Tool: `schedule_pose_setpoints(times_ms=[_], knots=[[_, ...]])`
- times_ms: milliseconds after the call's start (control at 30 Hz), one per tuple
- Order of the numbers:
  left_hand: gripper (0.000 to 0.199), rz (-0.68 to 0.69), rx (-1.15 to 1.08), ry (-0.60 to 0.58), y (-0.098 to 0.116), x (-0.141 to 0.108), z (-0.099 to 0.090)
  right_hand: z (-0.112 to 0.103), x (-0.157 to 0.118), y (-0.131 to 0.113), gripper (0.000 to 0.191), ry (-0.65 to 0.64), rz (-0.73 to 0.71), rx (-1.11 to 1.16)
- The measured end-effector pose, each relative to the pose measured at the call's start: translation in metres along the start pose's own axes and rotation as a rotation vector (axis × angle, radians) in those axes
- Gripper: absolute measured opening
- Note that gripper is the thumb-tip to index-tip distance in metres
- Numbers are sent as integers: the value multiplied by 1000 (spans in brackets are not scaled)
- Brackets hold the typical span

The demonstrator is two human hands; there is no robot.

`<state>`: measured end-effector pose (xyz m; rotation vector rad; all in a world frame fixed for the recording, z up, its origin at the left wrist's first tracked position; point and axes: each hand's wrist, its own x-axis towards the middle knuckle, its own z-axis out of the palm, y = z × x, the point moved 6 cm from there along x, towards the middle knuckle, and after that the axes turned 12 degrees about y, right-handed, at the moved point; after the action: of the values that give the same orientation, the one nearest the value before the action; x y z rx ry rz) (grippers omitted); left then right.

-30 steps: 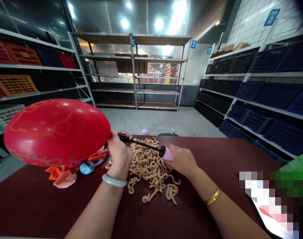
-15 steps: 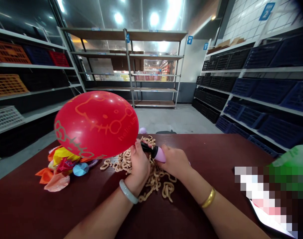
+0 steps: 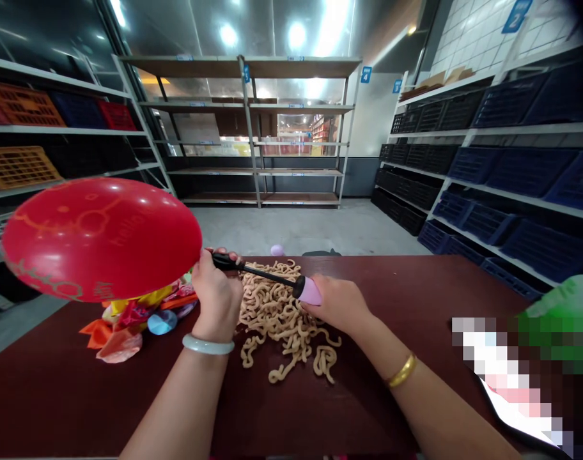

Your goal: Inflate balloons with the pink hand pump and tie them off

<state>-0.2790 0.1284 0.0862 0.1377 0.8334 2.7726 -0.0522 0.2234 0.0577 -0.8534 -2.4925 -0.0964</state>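
A large inflated red balloon (image 3: 102, 239) with printed drawings is at the left, its neck end at my left hand (image 3: 217, 291). That hand is closed around the black end of a pump (image 3: 272, 276) and the balloon's neck, which the fingers hide. My right hand (image 3: 339, 305) grips the pump's lilac barrel. Between the two hands the thin black rod shows at length. Beneath the pump, a heap of beige curly strands (image 3: 277, 313) lies on the dark red table (image 3: 397, 396). Uninflated balloons (image 3: 128, 322) in several colours are piled under the red balloon.
A green plastic bag (image 3: 564, 313) and a partly blurred flat object (image 3: 516, 409) lie at the table's right. A small lilac round thing (image 3: 277, 250) shows beyond the far edge. Shelves (image 3: 253, 108) stand behind, with blue crates (image 3: 526, 249) on the right.
My left hand has moved left with the red balloon and the pump's black end, drawing the rod out of the barrel. My right hand has stayed nearly in place. More of the strands shows.
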Motion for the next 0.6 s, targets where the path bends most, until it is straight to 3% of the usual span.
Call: schedule_pose_setpoints(times_ms=[167,433,600], knots=[[17,-18,-27,15,-12,-4,-3,3,-2,2,37,11,-25,-21],[18,-158,58,-63,-64,-71,3,-1,-4,0,39,-41,27,13],[19,-215,86,-47,-76,-90,2,0,-4,-5,69,-71,30,85]])
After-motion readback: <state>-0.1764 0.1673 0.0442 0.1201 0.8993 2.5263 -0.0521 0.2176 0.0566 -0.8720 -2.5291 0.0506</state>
